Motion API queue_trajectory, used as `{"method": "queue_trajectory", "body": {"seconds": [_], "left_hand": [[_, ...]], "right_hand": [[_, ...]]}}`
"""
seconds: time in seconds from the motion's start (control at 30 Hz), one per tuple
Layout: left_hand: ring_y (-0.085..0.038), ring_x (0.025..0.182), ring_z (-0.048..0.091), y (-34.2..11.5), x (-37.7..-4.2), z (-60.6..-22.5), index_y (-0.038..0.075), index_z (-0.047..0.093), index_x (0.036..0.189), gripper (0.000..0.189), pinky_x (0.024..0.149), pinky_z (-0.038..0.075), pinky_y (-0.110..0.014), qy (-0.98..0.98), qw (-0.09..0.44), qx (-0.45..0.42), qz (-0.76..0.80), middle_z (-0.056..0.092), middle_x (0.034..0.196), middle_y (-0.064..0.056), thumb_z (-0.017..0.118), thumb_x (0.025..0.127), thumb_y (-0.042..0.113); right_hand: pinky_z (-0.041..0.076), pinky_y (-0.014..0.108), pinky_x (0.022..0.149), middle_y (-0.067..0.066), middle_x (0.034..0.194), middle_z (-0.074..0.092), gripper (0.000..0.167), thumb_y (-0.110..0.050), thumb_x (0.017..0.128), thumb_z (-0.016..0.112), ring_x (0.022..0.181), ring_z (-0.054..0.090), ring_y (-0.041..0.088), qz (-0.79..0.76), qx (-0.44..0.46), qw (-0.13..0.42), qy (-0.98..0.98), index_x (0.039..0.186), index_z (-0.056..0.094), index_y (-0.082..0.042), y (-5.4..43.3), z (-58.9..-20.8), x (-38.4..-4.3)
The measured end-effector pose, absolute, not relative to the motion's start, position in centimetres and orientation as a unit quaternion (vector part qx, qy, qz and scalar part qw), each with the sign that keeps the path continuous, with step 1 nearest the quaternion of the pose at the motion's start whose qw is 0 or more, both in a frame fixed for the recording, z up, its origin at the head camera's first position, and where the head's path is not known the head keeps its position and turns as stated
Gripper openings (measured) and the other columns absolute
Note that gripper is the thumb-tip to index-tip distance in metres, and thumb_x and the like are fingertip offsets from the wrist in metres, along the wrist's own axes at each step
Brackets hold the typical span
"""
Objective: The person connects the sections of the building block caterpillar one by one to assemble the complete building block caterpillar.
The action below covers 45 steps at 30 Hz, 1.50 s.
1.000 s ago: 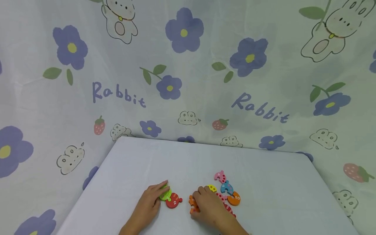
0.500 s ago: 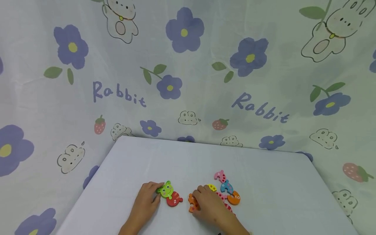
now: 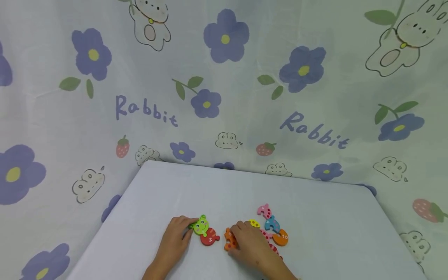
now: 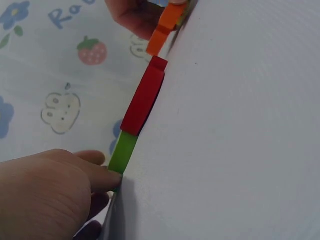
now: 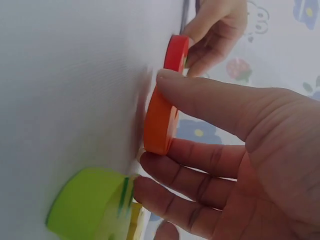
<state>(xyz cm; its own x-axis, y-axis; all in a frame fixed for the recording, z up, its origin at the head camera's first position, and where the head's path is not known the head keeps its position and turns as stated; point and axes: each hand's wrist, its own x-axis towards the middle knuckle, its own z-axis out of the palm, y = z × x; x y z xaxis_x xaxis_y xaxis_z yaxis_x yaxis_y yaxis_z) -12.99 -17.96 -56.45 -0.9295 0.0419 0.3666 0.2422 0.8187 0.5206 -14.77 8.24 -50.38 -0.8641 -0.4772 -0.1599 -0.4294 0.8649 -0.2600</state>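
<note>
My left hand (image 3: pixel 175 238) holds the left edge of a green caterpillar-head puzzle piece (image 3: pixel 201 226), its smiling face uncovered. A red piece marked 2 (image 3: pixel 208 238) joins the head at its lower right, its knob pointing right. Across a small gap, my right hand (image 3: pixel 249 244) pinches an orange piece with red dots (image 3: pixel 229 242) between thumb and fingers. In the right wrist view the thumb lies on the upper end of the orange piece (image 5: pixel 160 122), with fingertips at its lower end. The left wrist view has the red piece (image 4: pixel 144 97) edge-on between both hands.
Right of my right hand lie a pink piece (image 3: pixel 265 210), a blue piece (image 3: pixel 272 224) and an orange piece marked 10 (image 3: pixel 280 237). Yellow (image 3: pixel 254 223) and red striped (image 3: pixel 274 249) pieces are partly hidden behind that hand. A light green piece (image 5: pixel 82 200) stands close to its fingers.
My left fingers have drawn back from the top of the green head to its left edge, baring the face. My right hand keeps hold of the orange piece. The head view has shifted slightly.
</note>
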Motion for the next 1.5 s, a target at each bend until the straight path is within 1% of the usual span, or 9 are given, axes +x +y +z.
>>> {"method": "queue_trajectory", "body": {"seconds": [0.17,0.27,0.4,0.6,0.83,1.07,1.2,1.5], "left_hand": [[-0.007,0.105,0.055,-18.1,-12.9,-56.4,0.019,0.076,0.120,0.044,0.094,0.053,-0.037,-0.937,0.168,-0.074,-0.298,0.068,0.106,0.016,0.084,0.083,-0.004],[-0.008,0.106,0.056,-18.1,-12.9,-56.3,0.018,0.075,0.123,0.046,0.095,0.053,-0.038,-0.937,0.166,-0.073,-0.299,0.069,0.109,0.014,0.083,0.084,-0.004],[-0.009,0.107,0.057,-18.0,-13.0,-56.1,0.018,0.072,0.127,0.047,0.096,0.053,-0.040,-0.939,0.155,-0.069,-0.298,0.070,0.111,0.013,0.082,0.086,-0.002],[-0.010,0.107,0.057,-17.8,-13.0,-56.0,0.017,0.072,0.127,0.045,0.097,0.052,-0.041,-0.940,0.144,-0.064,-0.304,0.070,0.109,0.012,0.082,0.087,-0.001],[-0.009,0.110,0.057,-17.8,-13.0,-55.9,0.019,0.071,0.130,0.047,0.099,0.052,-0.040,-0.943,0.131,-0.055,-0.300,0.069,0.112,0.014,0.082,0.088,0.003],[-0.011,0.108,0.058,-17.9,-13.0,-55.9,0.018,0.072,0.128,0.045,0.097,0.053,-0.042,-0.943,0.143,-0.059,-0.295,0.069,0.109,0.012,0.082,0.087,0.001],[-0.012,0.109,0.058,-18.0,-13.0,-55.9,0.017,0.072,0.127,0.045,0.098,0.052,-0.041,-0.941,0.145,-0.061,-0.300,0.069,0.109,0.011,0.082,0.087,0.000],[-0.013,0.110,0.059,-18.1,-13.1,-56.1,0.016,0.072,0.128,0.045,0.099,0.052,-0.042,-0.942,0.135,-0.058,-0.302,0.070,0.110,0.009,0.082,0.087,0.000]], "right_hand": [[0.057,0.039,0.095,-0.001,0.107,0.065,0.058,-0.045,0.084,0.088,0.100,0.058,0.016,-0.132,-0.226,0.120,0.958,0.127,0.069,-0.011,7.6,-50.2,-14.8],[0.058,0.037,0.093,0.000,0.109,0.066,0.058,-0.044,0.084,0.088,0.100,0.057,0.016,-0.138,-0.221,0.121,0.958,0.128,0.069,-0.011,6.9,-50.0,-14.9],[0.058,0.037,0.093,0.001,0.111,0.067,0.058,-0.043,0.083,0.089,0.102,0.058,0.017,-0.145,-0.218,0.119,0.958,0.128,0.069,-0.012,6.0,-49.8,-14.9],[0.058,0.038,0.094,0.002,0.114,0.067,0.058,-0.041,0.082,0.090,0.105,0.059,0.018,-0.150,-0.213,0.122,0.958,0.128,0.069,-0.012,5.3,-50.0,-14.9],[0.059,0.037,0.092,0.002,0.110,0.067,0.057,-0.041,0.080,0.092,0.101,0.059,0.018,-0.159,-0.211,0.104,0.959,0.124,0.070,-0.012,5.1,-50.5,-14.9],[0.059,0.037,0.092,0.002,0.110,0.067,0.057,-0.039,0.079,0.093,0.102,0.060,0.018,-0.164,-0.204,0.106,0.959,0.123,0.070,-0.012,4.9,-50.5,-15.0],[0.059,0.036,0.092,0.002,0.110,0.066,0.057,-0.038,0.078,0.094,0.103,0.061,0.018,-0.164,-0.202,0.107,0.960,0.123,0.070,-0.013,4.9,-50.5,-15.0],[0.060,0.036,0.088,0.001,0.109,0.066,0.058,-0.043,0.077,0.094,0.099,0.060,0.017,-0.146,-0.207,0.095,0.963,0.121,0.071,-0.014,5.0,-50.5,-14.9]]}}
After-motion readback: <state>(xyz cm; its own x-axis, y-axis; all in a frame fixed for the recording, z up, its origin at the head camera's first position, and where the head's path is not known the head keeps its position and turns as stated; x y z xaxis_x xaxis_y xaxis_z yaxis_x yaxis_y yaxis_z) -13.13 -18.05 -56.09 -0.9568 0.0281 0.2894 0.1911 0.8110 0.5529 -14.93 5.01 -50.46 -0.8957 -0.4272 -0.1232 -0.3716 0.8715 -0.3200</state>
